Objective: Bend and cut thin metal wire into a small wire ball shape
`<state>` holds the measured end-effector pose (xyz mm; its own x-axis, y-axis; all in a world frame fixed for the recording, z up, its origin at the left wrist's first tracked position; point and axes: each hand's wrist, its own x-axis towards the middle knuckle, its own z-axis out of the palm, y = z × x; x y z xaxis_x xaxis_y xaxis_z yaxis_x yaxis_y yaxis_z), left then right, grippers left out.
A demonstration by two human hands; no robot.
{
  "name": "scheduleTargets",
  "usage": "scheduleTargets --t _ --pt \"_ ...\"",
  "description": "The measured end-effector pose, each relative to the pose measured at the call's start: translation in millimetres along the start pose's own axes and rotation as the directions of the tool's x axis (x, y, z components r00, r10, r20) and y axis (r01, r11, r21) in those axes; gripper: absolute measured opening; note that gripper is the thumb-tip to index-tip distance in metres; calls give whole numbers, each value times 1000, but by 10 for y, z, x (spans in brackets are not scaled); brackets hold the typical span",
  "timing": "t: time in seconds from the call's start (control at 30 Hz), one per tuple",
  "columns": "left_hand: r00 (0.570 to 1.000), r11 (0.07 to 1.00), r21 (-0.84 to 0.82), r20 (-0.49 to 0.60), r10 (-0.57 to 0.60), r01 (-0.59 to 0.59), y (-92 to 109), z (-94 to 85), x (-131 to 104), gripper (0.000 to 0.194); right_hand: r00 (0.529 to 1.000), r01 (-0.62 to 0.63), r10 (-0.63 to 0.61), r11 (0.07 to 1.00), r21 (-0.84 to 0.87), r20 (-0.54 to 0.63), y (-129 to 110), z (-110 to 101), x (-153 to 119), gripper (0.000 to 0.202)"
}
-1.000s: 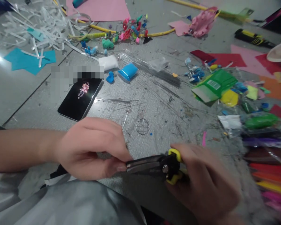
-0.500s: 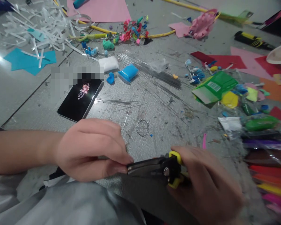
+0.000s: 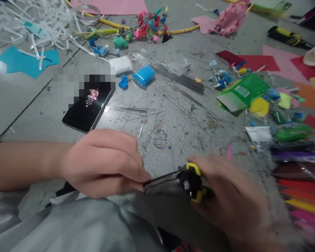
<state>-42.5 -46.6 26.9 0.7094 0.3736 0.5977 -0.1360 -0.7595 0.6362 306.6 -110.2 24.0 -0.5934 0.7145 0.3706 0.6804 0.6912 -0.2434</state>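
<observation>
My right hand [image 3: 233, 196] is closed round the black-and-yellow handles of a pair of long-nose pliers [image 3: 191, 183]. Their long jaws point left and reach the fingertips of my left hand [image 3: 107, 164]. Thumb and forefinger of that hand are pinched together at the jaw tips; whatever lies between them is too small to make out. Just beyond the pliers, a small wire ring with cross wires [image 3: 160, 139] lies flat. Several thin straight wires [image 3: 128, 109] lie behind my left hand, near a phone [image 3: 85, 108].
A bundle of thin metal wires [image 3: 173, 75] lies farther back, beside blue clay [image 3: 145, 75] and white clay [image 3: 121, 65] packs. Colourful small clay pieces [image 3: 147, 29] sit behind. At right are a green packet [image 3: 243, 92] and bagged coloured clay [image 3: 294, 133]. Shredded white paper strips [image 3: 49, 26] pile up at far left.
The pliers have tilted a little, jaws still at my left fingertips. My right hand has turned slightly. The whole view has shifted a little, with the tabletop things higher in it.
</observation>
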Motion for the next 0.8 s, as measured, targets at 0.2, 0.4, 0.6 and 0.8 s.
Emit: scheduleTargets --t 0.2,0.4,0.6,0.8 --pt "997 999 8 -75 -33 34 15 45 -26 11 989 -117 114 993 -30 -95 -65 101 -146 47" --pt "999 1000 -11 -35 -8 7 20 2 -6 13 983 -182 183 982 56 -15 -113 51 -220 43" --pt "998 999 -39 63 -29 32 45 -68 -29 11 989 -115 108 990 76 97 -82 -68 -50 42" --pt "1000 999 -29 9 -25 25 3 -11 -4 10 983 -14 10 1000 20 184 76 -132 -61 53"
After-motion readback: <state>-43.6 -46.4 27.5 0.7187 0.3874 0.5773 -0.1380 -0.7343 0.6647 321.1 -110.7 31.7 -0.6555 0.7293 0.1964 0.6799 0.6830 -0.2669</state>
